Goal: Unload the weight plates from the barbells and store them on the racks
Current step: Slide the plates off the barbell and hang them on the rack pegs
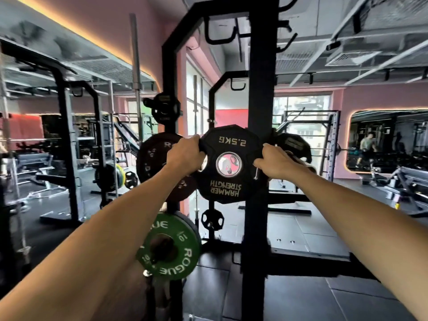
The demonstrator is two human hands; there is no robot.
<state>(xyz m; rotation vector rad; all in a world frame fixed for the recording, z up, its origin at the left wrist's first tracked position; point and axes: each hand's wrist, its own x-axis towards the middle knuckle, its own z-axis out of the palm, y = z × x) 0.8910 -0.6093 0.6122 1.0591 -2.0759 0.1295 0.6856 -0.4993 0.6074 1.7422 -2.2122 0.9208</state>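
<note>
I hold a small black 2.5 kg plate point(228, 181), printed upside down with "Hammer Strength", in front of the black rack upright point(261, 100). My left hand point(185, 154) grips its left edge and my right hand point(272, 162) grips its right edge. Through its centre hole I see only background. Behind my right hand another small black plate point(295, 144) hangs on the rack's right side. A large dark plate point(152, 158) sits on a peg to the left, with a green Rogue 10 plate point(183, 249) below it.
Two more small black plates point(165, 107) point(212, 218) hang on the rack posts. A vertical barbell point(136, 66) stands behind on the left. Other racks and benches fill both sides. A person point(367, 149) is in the mirror at the far right. Dark rubber floor lies below.
</note>
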